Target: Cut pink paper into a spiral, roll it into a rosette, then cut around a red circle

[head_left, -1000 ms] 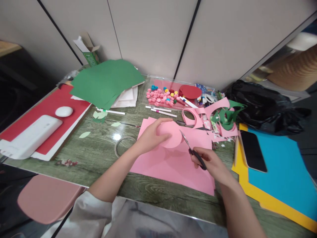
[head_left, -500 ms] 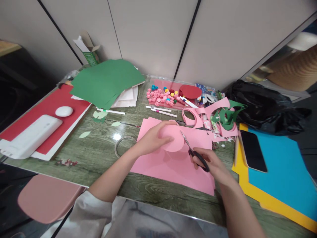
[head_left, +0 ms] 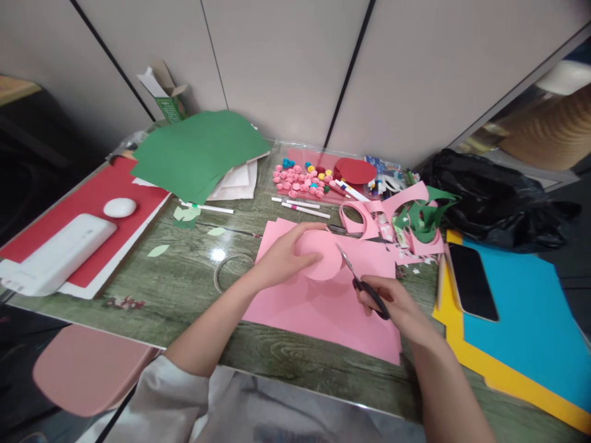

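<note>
Pink paper stack, at least two sheets, before you. Above it, your two hands are apart: the left hand pinches one pink disc, hiding its left edge; the right hand grips one pair of scissors, whose contact with the disc is hard to judge. Left of the stack: one tape ring, two lone pale leaves.

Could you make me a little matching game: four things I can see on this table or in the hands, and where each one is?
1. scissors
2. phone
3. pink disc
4. green sheets

A. held in the left hand
B. at the back left of the table
C. held in the right hand
D. on blue paper

Pairs: 1-C, 2-D, 3-A, 4-B
</note>
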`<state>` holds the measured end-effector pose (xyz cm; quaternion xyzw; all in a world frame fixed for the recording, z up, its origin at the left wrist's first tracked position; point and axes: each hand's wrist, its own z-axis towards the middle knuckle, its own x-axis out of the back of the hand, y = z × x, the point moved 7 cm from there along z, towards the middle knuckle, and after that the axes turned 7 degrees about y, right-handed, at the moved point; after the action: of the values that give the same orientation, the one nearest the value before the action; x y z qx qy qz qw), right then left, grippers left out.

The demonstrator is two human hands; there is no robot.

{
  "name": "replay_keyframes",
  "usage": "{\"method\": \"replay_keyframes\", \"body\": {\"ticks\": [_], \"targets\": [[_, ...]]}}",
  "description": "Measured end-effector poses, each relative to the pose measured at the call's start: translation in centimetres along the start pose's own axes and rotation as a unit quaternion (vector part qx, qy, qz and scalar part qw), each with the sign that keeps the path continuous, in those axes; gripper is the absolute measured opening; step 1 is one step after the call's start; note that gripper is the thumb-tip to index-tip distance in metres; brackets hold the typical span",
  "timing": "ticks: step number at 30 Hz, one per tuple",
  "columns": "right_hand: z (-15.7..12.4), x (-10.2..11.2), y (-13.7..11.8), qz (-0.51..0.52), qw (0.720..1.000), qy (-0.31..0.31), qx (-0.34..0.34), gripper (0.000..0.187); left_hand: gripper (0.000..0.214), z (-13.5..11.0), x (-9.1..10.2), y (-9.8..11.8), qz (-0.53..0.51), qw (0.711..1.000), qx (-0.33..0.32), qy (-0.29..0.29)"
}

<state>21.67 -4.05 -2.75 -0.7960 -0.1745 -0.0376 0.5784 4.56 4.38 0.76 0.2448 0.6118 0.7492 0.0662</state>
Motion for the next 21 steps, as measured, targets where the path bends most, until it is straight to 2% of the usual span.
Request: {"method": "replay_keyframes", "body": {"ticks": [13,21], "targets": [[0.21,-0.01,-0.41,-0.019,1.000,0.004,0.006,0.031,0.046,0.12,0.39,-0.65,0.003,1.000,0.008,0.026],[0.22,-0.13,-0.04,0.009,1.000,-0.003,0.002,0.031,0.045,0.06,-0.13,-0.27,-0.011,1.000,-0.007,-0.006]]}}
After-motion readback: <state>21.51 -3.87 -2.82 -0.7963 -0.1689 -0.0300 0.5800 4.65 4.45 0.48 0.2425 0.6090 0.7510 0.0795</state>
